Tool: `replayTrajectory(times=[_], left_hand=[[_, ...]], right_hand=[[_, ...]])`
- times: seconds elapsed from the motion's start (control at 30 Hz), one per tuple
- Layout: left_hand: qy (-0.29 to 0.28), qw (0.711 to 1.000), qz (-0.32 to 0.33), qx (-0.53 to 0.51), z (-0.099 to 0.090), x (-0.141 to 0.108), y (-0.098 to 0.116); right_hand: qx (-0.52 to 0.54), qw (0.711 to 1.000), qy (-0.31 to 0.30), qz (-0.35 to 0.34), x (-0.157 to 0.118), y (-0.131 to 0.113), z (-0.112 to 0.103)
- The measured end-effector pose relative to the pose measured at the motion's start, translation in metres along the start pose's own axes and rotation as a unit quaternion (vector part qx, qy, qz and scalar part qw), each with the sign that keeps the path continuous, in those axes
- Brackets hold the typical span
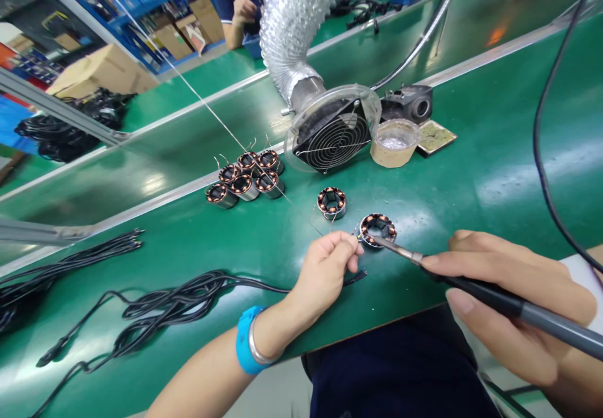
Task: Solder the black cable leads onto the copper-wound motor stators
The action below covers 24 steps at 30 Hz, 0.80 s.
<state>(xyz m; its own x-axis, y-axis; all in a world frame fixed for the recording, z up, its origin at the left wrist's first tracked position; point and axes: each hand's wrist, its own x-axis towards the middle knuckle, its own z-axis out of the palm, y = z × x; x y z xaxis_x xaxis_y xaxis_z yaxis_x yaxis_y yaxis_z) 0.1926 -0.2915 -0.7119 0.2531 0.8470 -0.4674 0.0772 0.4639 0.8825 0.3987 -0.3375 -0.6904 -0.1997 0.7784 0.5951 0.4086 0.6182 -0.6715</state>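
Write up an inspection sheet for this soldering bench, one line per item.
Surface: green bench mat, glossy, with a metal strip along its far edge.
Job's things: soldering iron with its tip on a wound stator; a second stator lies apart, beside it.
Clutter: cluster of six stators, tape roll, sponge tray.
Grippers: right hand grips the iron; left hand pinches a black lead next to the stator.
Cables: black wire bundles lie at the left; the iron's cord arcs overhead at the right.
Surroundings: fume fan on a foil duct; another person, shelves and cartons behind.
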Motion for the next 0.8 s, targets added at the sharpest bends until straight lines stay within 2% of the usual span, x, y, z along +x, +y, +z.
replayTrajectory(times=[0.23,0.4,0.5,0.67,0.8], left_hand=[[0.003,1.0,0.001,0.0,0.001,-0.001,0.001],[0.003,1.0,0.002,-0.003,0.0,0.0,0.001],[0.001,1.0,0.001,-0.007,0.001,0.0,0.001],[-0.004,1.0,-0.001,-0.016,0.001,0.0,0.003],[-0.031,0.999,-0.005,-0.035,-0.007,0.001,0.003]], right_hand=[[-0.018,1.0,0.018,0.0,0.003,0.004,-0.001],[-0.022,0.994,0.104,0.017,-0.003,0.023,0.011],[-0.014,0.991,0.132,0.024,-0.005,0.035,0.023],[-0.066,0.995,0.069,0.009,0.006,0.042,0.039],[-0.05,0.997,0.044,-0.026,0.011,0.044,0.05]])
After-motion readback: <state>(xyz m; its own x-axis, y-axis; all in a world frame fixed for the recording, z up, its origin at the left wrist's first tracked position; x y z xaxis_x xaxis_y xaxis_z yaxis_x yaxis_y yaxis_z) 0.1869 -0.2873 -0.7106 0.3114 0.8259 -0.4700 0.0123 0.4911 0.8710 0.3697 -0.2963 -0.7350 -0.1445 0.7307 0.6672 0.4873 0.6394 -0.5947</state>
